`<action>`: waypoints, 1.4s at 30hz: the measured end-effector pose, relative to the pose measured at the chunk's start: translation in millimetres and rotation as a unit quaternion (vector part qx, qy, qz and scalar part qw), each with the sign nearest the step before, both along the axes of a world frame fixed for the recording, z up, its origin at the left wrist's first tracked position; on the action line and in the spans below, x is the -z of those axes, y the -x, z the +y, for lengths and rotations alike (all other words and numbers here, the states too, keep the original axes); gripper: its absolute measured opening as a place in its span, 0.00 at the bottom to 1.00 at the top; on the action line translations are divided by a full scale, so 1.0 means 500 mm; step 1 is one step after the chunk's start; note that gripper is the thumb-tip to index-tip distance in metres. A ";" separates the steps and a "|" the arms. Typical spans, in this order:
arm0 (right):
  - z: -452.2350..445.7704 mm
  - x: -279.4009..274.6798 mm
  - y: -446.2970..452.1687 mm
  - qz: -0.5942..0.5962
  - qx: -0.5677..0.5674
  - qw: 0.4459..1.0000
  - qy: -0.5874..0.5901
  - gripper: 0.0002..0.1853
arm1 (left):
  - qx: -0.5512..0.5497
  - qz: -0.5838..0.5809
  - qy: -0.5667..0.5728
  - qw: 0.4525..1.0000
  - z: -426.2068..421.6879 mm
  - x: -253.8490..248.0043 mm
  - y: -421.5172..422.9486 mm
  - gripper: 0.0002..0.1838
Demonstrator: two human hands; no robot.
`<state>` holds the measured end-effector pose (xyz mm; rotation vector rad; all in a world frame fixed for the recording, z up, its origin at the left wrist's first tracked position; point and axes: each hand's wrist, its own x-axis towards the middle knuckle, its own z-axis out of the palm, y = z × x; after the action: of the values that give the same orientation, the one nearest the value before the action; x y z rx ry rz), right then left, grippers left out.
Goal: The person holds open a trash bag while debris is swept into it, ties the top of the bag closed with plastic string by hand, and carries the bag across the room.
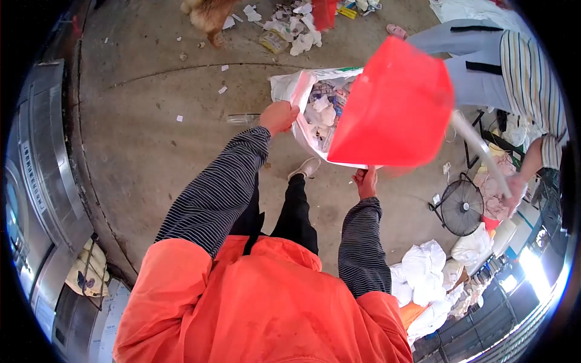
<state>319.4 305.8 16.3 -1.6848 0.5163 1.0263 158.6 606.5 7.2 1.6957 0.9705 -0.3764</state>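
Where the red scoop (393,109) blurs, it hides — partly — the sack (283,88).

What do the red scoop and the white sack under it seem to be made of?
Red scoop: probably plastic, smooth and slightly glossy, judging by its even colour and flat, stiff-looking walls, though it is blurred.
White sack: thin, rather matte sheet, perhaps woven plastic; its rim folds softly, but no weave shows.

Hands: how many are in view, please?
3: left hand on the white sack, right hand below the red scoop, co-worker's hand farther right; another may be hidden.
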 end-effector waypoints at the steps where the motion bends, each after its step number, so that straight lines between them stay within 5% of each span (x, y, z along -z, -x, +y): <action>1: -0.003 0.002 0.002 0.000 -0.019 1.000 0.015 0.20 | -0.005 0.008 -0.001 1.000 -0.002 -0.001 0.000 0.25; 5: -0.030 0.012 0.033 0.006 -0.104 0.994 0.028 0.23 | 0.071 0.033 -0.046 0.996 -0.027 -0.048 0.019 0.21; 7: -0.048 -0.010 0.083 0.008 -0.173 0.985 0.008 0.23 | 0.195 0.000 -0.194 0.961 -0.101 -0.040 0.081 0.16; 10: -0.097 -0.028 0.212 0.007 -0.241 0.969 0.046 0.23 | 0.123 -0.018 -0.122 0.985 -0.160 -0.024 0.205 0.18; 12: -0.146 -0.031 0.263 0.032 -0.251 0.965 0.071 0.23 | 0.029 0.072 -0.039 0.996 -0.141 -0.047 0.238 0.21; 15: -0.137 -0.023 0.277 0.073 -0.196 0.974 0.091 0.23 | -0.106 0.102 0.043 0.988 -0.113 -0.043 0.243 0.23; 18: -0.093 -0.020 0.238 0.065 -0.212 0.969 0.107 0.22 | -0.120 0.101 0.049 0.986 -0.099 -0.038 0.221 0.25; 22: -0.031 -0.004 0.174 0.007 -0.211 0.971 0.110 0.20 | 0.003 0.180 0.018 0.984 -0.050 -0.038 0.184 0.24; 24: -0.038 -0.004 0.155 -0.008 -0.122 0.992 0.046 0.19 | -0.075 0.066 0.065 0.993 -0.045 0.068 0.180 0.21; 26: -0.034 -0.089 0.156 -0.054 -0.153 0.987 0.022 0.20 | -0.025 -0.143 -0.088 0.985 -0.063 -0.039 0.088 0.21; 28: -0.074 -0.131 0.155 0.000 -0.047 0.999 -0.013 0.20 | 0.213 -0.174 -0.183 0.944 -0.072 -0.114 0.066 0.21; 30: -0.086 -0.251 0.152 0.005 0.064 0.998 -0.002 0.23 | 0.203 -0.280 -0.079 0.935 -0.110 -0.210 0.068 0.21; 32: -0.120 -0.330 0.162 -0.046 0.182 0.982 0.019 0.18 | 0.176 -0.229 0.081 0.954 -0.156 -0.299 0.038 0.21; 34: -0.167 -0.375 0.170 -0.055 0.228 0.972 0.004 0.10 | 0.200 -0.274 0.104 0.935 -0.188 -0.325 0.016 0.22; 36: -0.286 -0.384 0.183 0.001 0.189 0.964 -0.185 0.15 | 0.204 -0.267 0.139 0.931 -0.183 -0.348 0.006 0.22; 37: -0.249 -0.402 0.201 0.002 0.188 0.965 -0.185 0.15 | 0.206 -0.257 0.172 0.928 -0.179 -0.353 0.009 0.23; 39: -0.190 -0.436 0.243 -0.082 0.337 0.935 0.075 0.11 | 0.210 -0.247 0.150 0.934 -0.216 -0.327 0.040 0.23; 42: -0.304 -0.405 0.318 -0.038 0.324 0.943 0.067 0.10 | 0.236 -0.213 0.114 0.941 -0.296 -0.276 0.084 0.23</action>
<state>160.6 154.0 218.7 -1.4995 1.0234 0.4500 116.3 458.7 145.3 1.6873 0.1858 -0.3925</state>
